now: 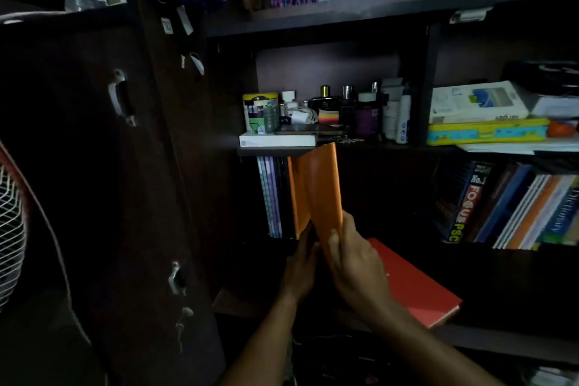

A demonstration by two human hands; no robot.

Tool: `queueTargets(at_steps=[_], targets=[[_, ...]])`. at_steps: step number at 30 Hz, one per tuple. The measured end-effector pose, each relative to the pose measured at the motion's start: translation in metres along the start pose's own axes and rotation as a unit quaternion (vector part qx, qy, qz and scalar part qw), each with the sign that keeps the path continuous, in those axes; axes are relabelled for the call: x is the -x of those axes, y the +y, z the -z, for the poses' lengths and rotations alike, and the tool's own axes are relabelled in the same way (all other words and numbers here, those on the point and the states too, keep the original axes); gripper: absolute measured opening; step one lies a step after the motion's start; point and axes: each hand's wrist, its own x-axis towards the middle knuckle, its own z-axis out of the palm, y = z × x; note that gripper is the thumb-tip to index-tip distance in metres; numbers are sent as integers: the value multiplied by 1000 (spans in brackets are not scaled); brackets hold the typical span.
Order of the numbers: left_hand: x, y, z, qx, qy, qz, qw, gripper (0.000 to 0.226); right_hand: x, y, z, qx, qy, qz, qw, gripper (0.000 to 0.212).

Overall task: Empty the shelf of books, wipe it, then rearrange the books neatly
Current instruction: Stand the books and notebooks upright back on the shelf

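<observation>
Head view: you look into a dim, dark-wood shelf unit with both your hands raised at the lower left compartment.
Right hand [351, 260]: your thumb and fingers pinch the lower edge of an orange book [324, 188], held upright and tilted slightly.
Left hand [299, 269]: it sits just left of the right one, behind the book's lower edge; you cannot tell how its fingers lie.
Orange book: its top edge overlaps the front of the shelf board [275, 151] above.
Upright books [272, 194]: a purple and checked row stands just left of the orange book, with another orange cover [294, 197] against it.
Red book [419, 285]: lies flat on the lower shelf, partly under your right wrist.
Above: a white box [277, 139], a patterned tin [260, 113], bottles [366, 113] and a charger.
Right compartment: leaning books [513, 210], including a dictionary, stand well apart from your hands.
Far left: a cupboard door [94, 166] and a fan grille [12, 222].
</observation>
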Motion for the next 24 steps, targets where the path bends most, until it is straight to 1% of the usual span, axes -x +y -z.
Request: queueTargets(at_steps=[3, 6, 9, 11, 13, 14, 17, 19, 20, 24], targets=[[-1, -8, 7, 32, 25, 2, 999, 47, 9, -4, -29, -24, 1, 0, 1000, 44], [-4, -13, 9, 57, 55, -12, 997, 46, 21, 8, -48, -31, -27, -12, 999, 51], [-7, -18, 9, 121, 69, 21, 990, 54, 30, 25, -57, -28, -65, -16, 997, 53], [-5, -21, 10, 150, 71, 38, 985, 40, 32, 34, -59, -28, -94, -7, 995, 58], [-2, -24, 9, 184, 66, 41, 980, 37, 28, 42, -61, -44, -124, 6, 991, 62], [-1, -22, 10, 194, 60, 39, 978, 36, 25, 45, -61, -50, -135, 11, 990, 61], [-2, -9, 10, 182, 73, 17, 980, 32, 17, 55, -59, -62, -155, 28, 986, 55], [-3, -7, 8, 171, 69, 16, 983, 31, 13, 63, -57, -71, -176, 27, 982, 60], [-4, -8, 7, 158, 61, 14, 985, 31, 12, 66, -57, -65, -180, 24, 981, 60], [-4, -9, 5, 109, 10, 13, 994, 34, 11, 76, -64, -57, -152, -8, 987, 59]])
